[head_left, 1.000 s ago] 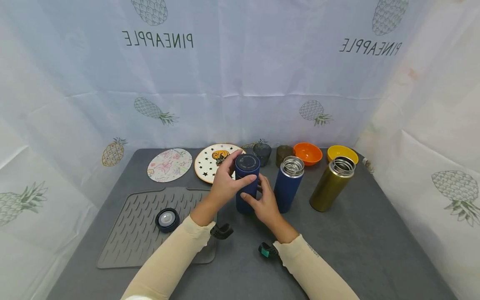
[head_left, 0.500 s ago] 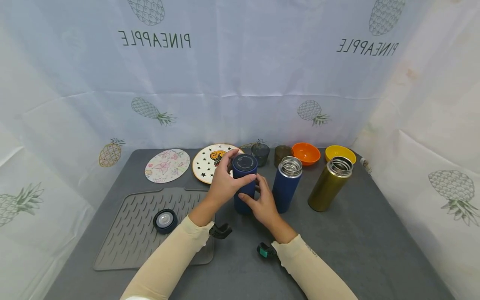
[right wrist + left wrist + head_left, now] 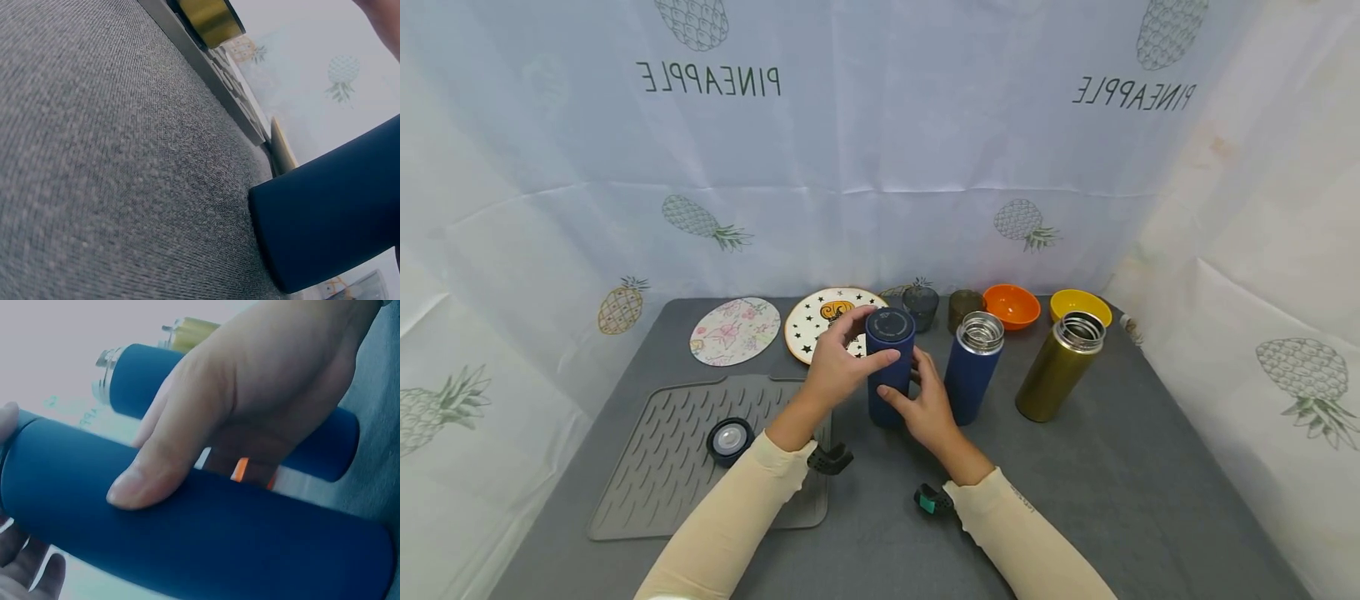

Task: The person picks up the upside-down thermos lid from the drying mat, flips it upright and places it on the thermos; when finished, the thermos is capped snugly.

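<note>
A dark blue insulated bottle (image 3: 886, 408) stands upright on the table, its dark lid (image 3: 892, 325) on top. My left hand (image 3: 837, 367) holds it at the lid, thumb in front and fingers on the far left side. Lower down, my right hand (image 3: 931, 410) grips the body; the left wrist view shows its thumb (image 3: 147, 481) across the blue surface. Just right stands a second blue bottle (image 3: 973, 375) with a bare steel mouth. Beyond it is an olive-gold bottle (image 3: 1056, 375), also uncovered.
A grey ribbed drying mat (image 3: 655, 467) lies to the left, bearing an upturned lid (image 3: 730, 442). At the back are a floral oval mat (image 3: 735, 332), a starry pumpkin plate (image 3: 808, 329), two dark cups (image 3: 921, 307), an orange bowl (image 3: 1013, 308) and a yellow bowl (image 3: 1081, 308).
My left hand has turned slightly at the lid, its wrist and forearm shifting left and its thumb sliding a little left. The right hand and the bottle stay in place.
</note>
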Motion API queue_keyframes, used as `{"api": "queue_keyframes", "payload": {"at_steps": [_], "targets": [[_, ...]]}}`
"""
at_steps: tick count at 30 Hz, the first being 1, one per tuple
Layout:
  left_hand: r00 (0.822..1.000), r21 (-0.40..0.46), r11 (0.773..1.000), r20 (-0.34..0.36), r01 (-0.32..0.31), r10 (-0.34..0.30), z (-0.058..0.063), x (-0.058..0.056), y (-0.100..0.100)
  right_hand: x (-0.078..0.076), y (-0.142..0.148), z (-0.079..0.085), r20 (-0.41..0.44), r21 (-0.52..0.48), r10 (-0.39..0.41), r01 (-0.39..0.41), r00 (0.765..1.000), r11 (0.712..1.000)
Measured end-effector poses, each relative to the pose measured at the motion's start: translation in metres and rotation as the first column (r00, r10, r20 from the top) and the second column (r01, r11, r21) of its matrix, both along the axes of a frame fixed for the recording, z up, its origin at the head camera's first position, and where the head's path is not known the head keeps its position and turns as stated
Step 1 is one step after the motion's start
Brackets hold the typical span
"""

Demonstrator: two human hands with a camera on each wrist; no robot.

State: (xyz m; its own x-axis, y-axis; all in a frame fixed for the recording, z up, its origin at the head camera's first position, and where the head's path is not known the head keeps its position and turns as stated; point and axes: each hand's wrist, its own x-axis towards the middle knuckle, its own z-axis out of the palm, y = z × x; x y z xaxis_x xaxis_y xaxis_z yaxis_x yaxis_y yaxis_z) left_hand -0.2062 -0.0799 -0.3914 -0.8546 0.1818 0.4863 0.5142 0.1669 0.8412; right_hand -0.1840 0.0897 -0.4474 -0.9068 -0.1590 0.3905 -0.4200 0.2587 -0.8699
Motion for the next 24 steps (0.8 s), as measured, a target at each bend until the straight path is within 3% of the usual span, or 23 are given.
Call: {"api": "queue_keyframes", "payload": {"at_steps": [3,9,13,18,24], "targets": [[0.998,-0.010,0.998,0.010,0.057,-0.056,0.000,-0.004,-0.006,0.007,-0.001,0.011,0.003,-0.001,0.004,-0.004,1.000,1.000],[0.986,0.017,0.986,0.025,0.166,-0.166,0.000,-0.005,-0.008,0.009,-0.001,0.013,0.012,-0.019,0.008,-0.007,1.000,1.000],[0.994,-0.033,0.994,0.040,0.104,-0.103,-0.001,-0.001,0.001,0.009,-0.001,0.013,-0.009,-0.010,0.003,-0.004,1.000,1.000],[0.999,-0.087,0.996,-0.031,-0.031,0.028,0.000,0.000,0.010,0.009,0.000,0.013,-0.023,0.000,0.003,-0.003,1.000,1.000],[0.999,-0.060,0.998,0.001,0.032,-0.032,0.002,-0.005,0.003,0.008,0.000,0.013,0.007,-0.014,0.019,-0.019,1.000,1.000]]}}
